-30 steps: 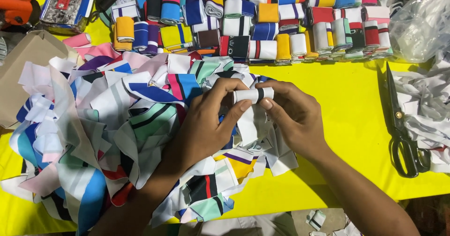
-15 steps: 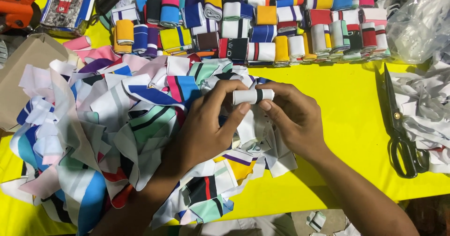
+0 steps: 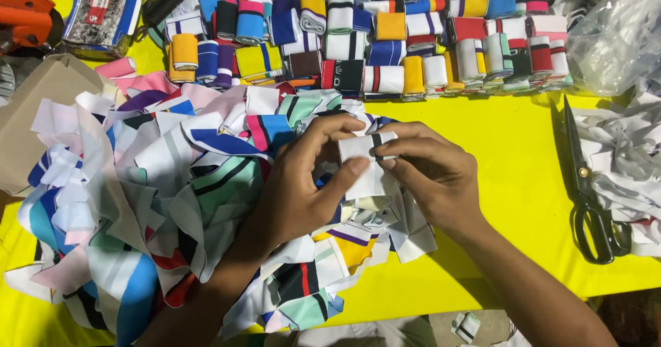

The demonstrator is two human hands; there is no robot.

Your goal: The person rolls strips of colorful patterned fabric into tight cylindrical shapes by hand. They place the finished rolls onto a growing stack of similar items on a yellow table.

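Both your hands, left hand (image 3: 303, 188) and right hand (image 3: 434, 175), pinched a small white cloth roll (image 3: 365, 149) above the scrap pile (image 3: 172, 202) on the yellow table (image 3: 509, 182).

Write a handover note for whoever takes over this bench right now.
Left hand and right hand: both pinch a small white fabric strip with a black stripe, partly rolled, above the loose heap of striped fabric strips.
Done: rows of rolled fabric bundles at the far edge of the yellow table.
Left: the heap is still large.
Black scissors lie untouched to the right.
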